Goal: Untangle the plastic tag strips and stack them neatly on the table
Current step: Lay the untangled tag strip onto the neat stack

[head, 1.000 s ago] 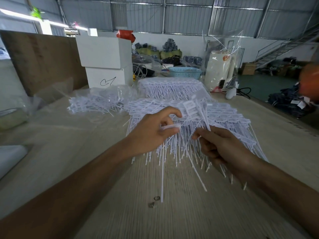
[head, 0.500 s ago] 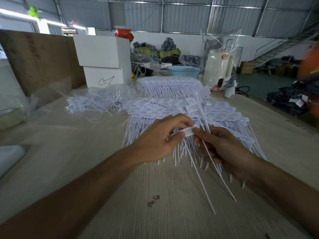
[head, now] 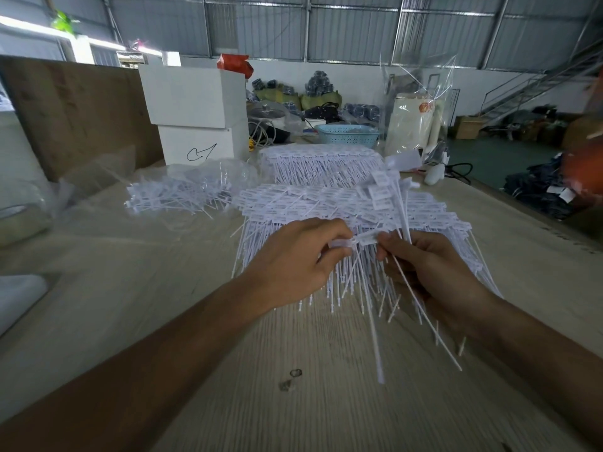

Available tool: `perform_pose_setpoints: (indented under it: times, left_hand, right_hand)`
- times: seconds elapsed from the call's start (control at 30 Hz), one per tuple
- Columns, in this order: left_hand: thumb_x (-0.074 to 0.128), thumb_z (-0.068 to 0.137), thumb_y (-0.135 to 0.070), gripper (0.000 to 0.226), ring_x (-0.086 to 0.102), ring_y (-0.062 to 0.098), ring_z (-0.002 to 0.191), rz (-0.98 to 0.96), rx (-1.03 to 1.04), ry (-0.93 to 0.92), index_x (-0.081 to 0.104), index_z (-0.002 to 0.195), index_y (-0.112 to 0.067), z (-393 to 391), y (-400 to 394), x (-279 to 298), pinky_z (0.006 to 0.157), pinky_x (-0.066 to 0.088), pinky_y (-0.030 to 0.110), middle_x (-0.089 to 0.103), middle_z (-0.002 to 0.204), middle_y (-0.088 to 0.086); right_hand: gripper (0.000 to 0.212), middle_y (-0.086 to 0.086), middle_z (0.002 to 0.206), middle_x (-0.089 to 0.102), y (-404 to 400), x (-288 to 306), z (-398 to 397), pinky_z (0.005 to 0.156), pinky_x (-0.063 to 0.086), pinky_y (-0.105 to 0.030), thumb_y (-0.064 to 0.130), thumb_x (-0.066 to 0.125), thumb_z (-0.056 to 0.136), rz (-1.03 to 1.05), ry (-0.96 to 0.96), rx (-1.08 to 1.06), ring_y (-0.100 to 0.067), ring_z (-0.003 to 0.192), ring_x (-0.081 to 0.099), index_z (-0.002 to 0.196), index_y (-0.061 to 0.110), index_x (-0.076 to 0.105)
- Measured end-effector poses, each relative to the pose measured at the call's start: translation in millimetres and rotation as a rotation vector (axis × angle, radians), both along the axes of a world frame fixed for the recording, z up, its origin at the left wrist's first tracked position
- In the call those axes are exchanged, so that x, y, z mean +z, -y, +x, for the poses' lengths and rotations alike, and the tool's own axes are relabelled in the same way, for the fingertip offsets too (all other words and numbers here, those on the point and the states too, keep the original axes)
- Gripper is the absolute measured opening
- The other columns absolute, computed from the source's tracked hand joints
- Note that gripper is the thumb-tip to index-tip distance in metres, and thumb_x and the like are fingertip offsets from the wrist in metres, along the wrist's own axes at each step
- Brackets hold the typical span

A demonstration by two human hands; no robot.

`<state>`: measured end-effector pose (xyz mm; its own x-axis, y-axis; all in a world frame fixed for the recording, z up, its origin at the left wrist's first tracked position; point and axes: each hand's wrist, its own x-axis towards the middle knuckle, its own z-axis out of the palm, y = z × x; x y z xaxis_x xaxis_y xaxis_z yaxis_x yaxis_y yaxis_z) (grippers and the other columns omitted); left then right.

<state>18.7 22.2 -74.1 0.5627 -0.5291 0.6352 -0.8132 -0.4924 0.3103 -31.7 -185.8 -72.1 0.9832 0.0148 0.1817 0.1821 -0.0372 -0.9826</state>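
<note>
2 hands at work over the pale wooden surface (head: pixel 137 308). Our left hand (head: pixel 293 262) has fingers curled, thumb and forefinger pinching the flat head of 1 white tag strip (head: pixel 365 239) at its left end. Our right hand (head: pixel 434 272) pinches the same strip head at its right end, and its curled fingers also grip a small bunch of strips (head: pixel 396 203) whose heads stand up above the hand while their thin tails (head: pixel 430 324) slant down past the wrist toward us.

Under and beyond both hands lies the main heap of strips (head: pixel 293 203), heads in a rough row on the far side, tails fanned toward us and lying on the surface. Behind it sits a second, tidier stack of strips (head: pixel 319 164). To the left, apart from the heap, a loose batch of strips (head: pixel 176 197) lies partly inside a clear plastic bag (head: pixel 202 174).

2 white boxes (head: pixel 195 109), 1 on the other, stand at the far left of the surface, with a blue basket (head: pixel 347 135) to their right. 2 small dark bits (head: pixel 290 380) rest on the surface near us.
</note>
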Motion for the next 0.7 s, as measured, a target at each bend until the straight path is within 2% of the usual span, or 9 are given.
perform_pose_setpoints:
  times: [0.07, 0.13, 0.23, 0.33, 0.43, 0.53, 0.7]
  left_hand:
    - [0.062, 0.097, -0.021, 0.013, 0.059, 0.016, 0.068, -0.011, -0.027, -0.006, 0.069, 0.100, -0.011, -1.4, 1.6, -0.4, 0.063, 0.048, 0.038, 0.068, 0.080, 0.000]
    - [0.063, 0.097, -0.015, 0.011, 0.058, 0.013, 0.060, -0.063, -0.047, -0.087, 0.071, 0.096, -0.008, -2.2, 3.6, -0.7, 0.058, 0.046, 0.035, 0.068, 0.073, 0.000]
    - [0.065, 0.095, -0.008, 0.009, 0.059, 0.003, 0.054, -0.195, -0.099, -0.278, 0.073, 0.092, -0.006, -1.9, 5.2, -1.0, 0.052, 0.043, 0.016, 0.067, 0.066, -0.009]
    - [0.061, 0.096, -0.002, 0.013, 0.065, 0.013, 0.060, -0.273, -0.151, -0.451, 0.071, 0.089, -0.003, -1.8, 7.4, 0.0, 0.054, 0.052, 0.029, 0.073, 0.076, 0.001]
    - [0.055, 0.098, 0.001, 0.016, 0.060, 0.019, 0.050, -0.401, -0.229, -0.644, 0.064, 0.086, 0.001, -0.5, 6.6, 1.0, 0.048, 0.047, 0.027, 0.071, 0.070, 0.013]
    - [0.055, 0.100, -0.003, 0.016, 0.058, 0.020, 0.047, -0.411, -0.246, -0.661, 0.065, 0.087, -0.003, 2.0, 3.0, 3.9, 0.046, 0.045, 0.026, 0.070, 0.069, 0.016]
    - [0.061, 0.098, -0.009, 0.013, 0.057, 0.019, 0.053, -0.490, -0.258, -0.686, 0.072, 0.104, -0.005, 3.9, 0.4, 3.8, 0.046, 0.045, 0.026, 0.067, 0.073, 0.013]
  right_hand:
    - [0.034, -0.002, 0.048, 0.032, 0.0, -0.3, -0.5, 0.038, 0.022, -0.021, 0.032, 0.062, 0.094, -0.038, 0.032, -0.001, -0.014, 0.041, 0.022, 0.069, 0.009, 0.064]
    - [0.036, -0.002, 0.048, 0.031, 0.3, -1.3, -0.4, 0.039, 0.022, -0.020, 0.029, 0.060, 0.097, -0.061, 0.054, 0.001, -0.014, 0.041, 0.022, 0.067, 0.011, 0.063]
    - [0.035, 0.002, 0.047, 0.031, 1.5, -1.8, -0.5, 0.039, 0.022, -0.016, 0.031, 0.060, 0.095, -0.056, 0.082, 0.016, -0.011, 0.039, 0.022, 0.068, 0.009, 0.061]
    - [0.035, 0.003, 0.047, 0.032, 2.4, -2.3, -0.1, 0.039, 0.023, -0.016, 0.033, 0.061, 0.093, -0.065, 0.114, 0.026, -0.010, 0.039, 0.023, 0.069, 0.009, 0.061]
    - [0.036, -0.001, 0.049, 0.034, 1.6, -3.4, -0.5, 0.040, 0.024, -0.017, 0.035, 0.061, 0.094, -0.118, 0.166, 0.017, -0.011, 0.040, 0.025, 0.068, 0.010, 0.061]
    - [0.037, -0.002, 0.050, 0.035, -2.0, -4.0, -1.0, 0.040, 0.025, -0.018, 0.041, 0.060, 0.094, -0.107, 0.143, 0.004, -0.011, 0.040, 0.026, 0.067, 0.016, 0.060]
    - [0.040, 0.002, 0.053, 0.039, -6.1, -4.1, -0.9, 0.042, 0.025, -0.023, 0.042, 0.055, 0.099, -0.090, 0.038, -0.012, -0.013, 0.045, 0.030, 0.062, 0.025, 0.057]
